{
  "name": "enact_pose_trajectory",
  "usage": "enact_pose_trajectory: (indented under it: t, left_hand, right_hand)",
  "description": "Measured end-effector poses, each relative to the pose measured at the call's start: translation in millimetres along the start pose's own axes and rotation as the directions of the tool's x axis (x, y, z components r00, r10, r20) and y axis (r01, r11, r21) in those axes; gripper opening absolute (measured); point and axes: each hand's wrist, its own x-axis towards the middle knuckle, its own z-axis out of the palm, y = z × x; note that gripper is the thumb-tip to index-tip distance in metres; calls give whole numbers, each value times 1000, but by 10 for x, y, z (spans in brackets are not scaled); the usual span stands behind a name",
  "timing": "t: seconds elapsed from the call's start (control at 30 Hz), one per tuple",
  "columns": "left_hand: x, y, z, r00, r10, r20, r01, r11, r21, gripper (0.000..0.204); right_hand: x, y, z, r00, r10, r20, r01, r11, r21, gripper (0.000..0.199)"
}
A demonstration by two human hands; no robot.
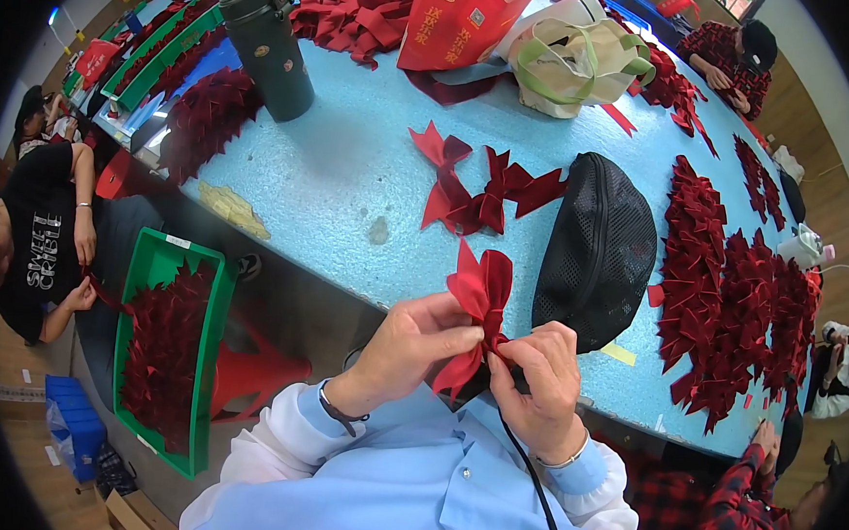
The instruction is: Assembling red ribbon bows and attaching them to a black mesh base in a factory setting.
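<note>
Red velvet ribbon bow (479,302), loops up and tails down, sits at lower centre of the frame, held between both hands just in front of the table's near edge.

Left hand (410,347): fingers curled closed, thumb and forefinger pinching the bow at its knot from the left. A dark band is on the wrist.

Right hand (539,374): fingers bent closed, fingertips (509,351) pressed on the knot from the right, touching the left hand's fingertips. A thin bracelet is on the wrist. Both sleeves are light blue.

Light blue table (343,163) fills the middle of the frame. On it:
- black mesh pouch (595,251), rounded, just right of the bow and above the right hand;
- two finished red ribbon bows (477,195), lying flat at centre, above the held bow;
- dark green cylindrical flask (268,47), upright, upper left;
- red paper bag (459,19), top centre;
- large heap of dark red ribbon pieces (734,294), right side.

Green plastic tray of dark red bows (172,347), lower left, below table level. Other people sit at the left, upper right and lower right edges.
</note>
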Motion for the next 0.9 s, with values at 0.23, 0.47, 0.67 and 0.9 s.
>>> enact_pose_trajectory:
  t: [0.23,0.47,0.67,0.9]
  left_hand:
    - [-32,33,38,997,53,59,-65,976,210,26]
    - [-51,80,40,987,-54,149,-1,937,349,29]
    - [-90,195,125,980,-128,149,52,900,433,26]
    - [-133,167,225,992,-116,44,80,873,482,23]
  right_hand:
    - [69,19,-59,999,48,-4,-48,998,33,29]
    - [132,61,-120,992,-37,119,34,999,29,34]
    - [101,97,-133,970,98,221,-128,984,127,32]
    - [8,103,-9,979,130,157,-157,972,175,27]
